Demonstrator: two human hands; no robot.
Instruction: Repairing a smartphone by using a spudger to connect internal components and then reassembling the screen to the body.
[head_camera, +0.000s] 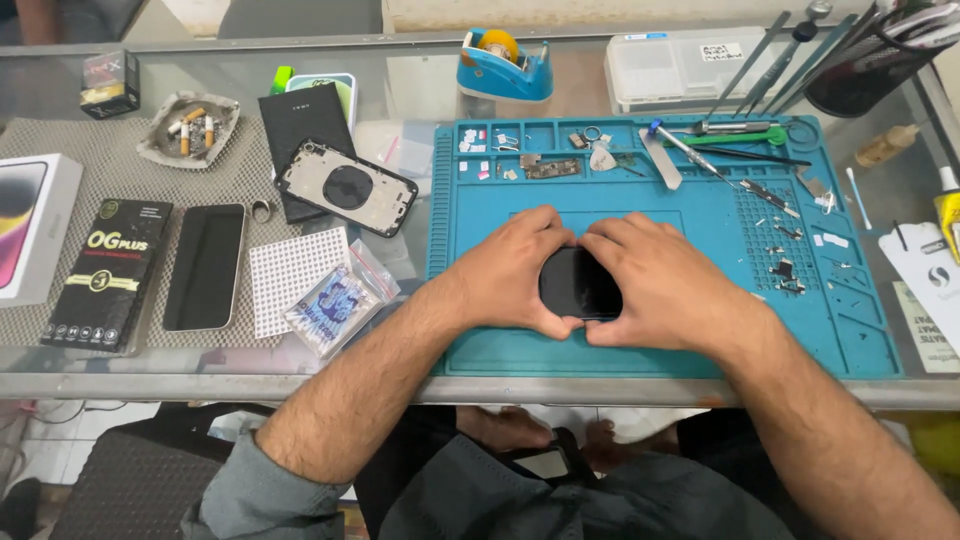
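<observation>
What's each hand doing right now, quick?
Left hand: closed on the left side of the black phone.
Right hand: closed on the phone's right side.

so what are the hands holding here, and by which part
Both hands, left hand and right hand, press on a dark phone lying on the blue mat, each covering one end of it.

A tape dispenser (504, 65), an ashtray (188, 129) and a spare phone (205, 266) sit about.

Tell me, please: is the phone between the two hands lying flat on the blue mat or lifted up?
Flat. The phone lies dark face up on the blue mat, left hand and right hand pressing its edges.
</observation>
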